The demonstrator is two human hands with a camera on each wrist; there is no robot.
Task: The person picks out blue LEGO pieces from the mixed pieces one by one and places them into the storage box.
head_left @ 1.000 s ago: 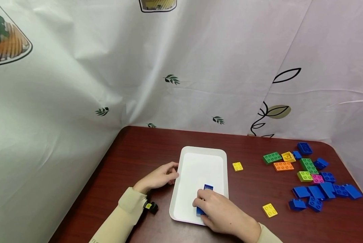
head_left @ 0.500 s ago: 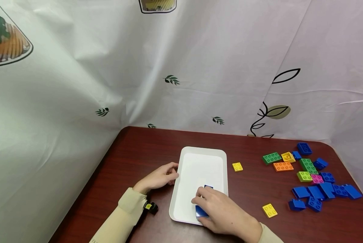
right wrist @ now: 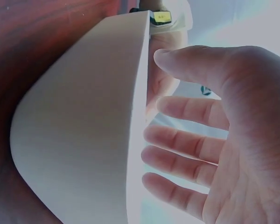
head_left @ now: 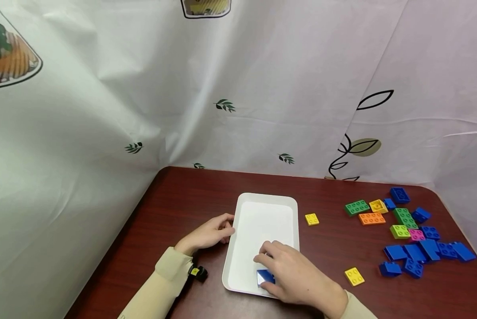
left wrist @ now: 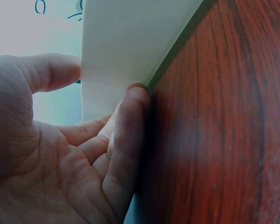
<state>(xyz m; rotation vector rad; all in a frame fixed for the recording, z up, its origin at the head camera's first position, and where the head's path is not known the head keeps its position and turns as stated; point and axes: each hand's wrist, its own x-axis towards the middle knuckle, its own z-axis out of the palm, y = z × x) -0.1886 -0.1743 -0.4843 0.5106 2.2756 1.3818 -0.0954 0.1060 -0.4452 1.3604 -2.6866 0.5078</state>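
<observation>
A shallow white tray (head_left: pixel 267 221) lies on the table. My left hand (head_left: pixel 206 232) holds its left side; in the left wrist view the thumb touches the rim and the fingers lie against the outer wall. Over the tray's near right part, my right hand (head_left: pixel 296 274) hovers around a blue building brick (head_left: pixel 264 277), which sits inside and is partly covered by the hand. The right wrist view shows that hand's fingers (right wrist: pixel 186 142) spread and loosely extended above the tray wall (right wrist: pixel 79 116), which hides the brick. No grip on the brick shows.
Two yellow square bricks (head_left: pixel 312 219) lie right of the tray, one far and one near. Further right is a loose group of blue bricks (head_left: pixel 415 252), with green (head_left: pixel 357 207), orange (head_left: pixel 372 218), lime (head_left: pixel 400 231) and pink ones (head_left: pixel 416 235). A patterned curtain hangs behind the table.
My right hand has shifted slightly and its fingers have loosened. More of the blue brick's near end shows, while its far end is now covered. The left hand stays on the tray.
</observation>
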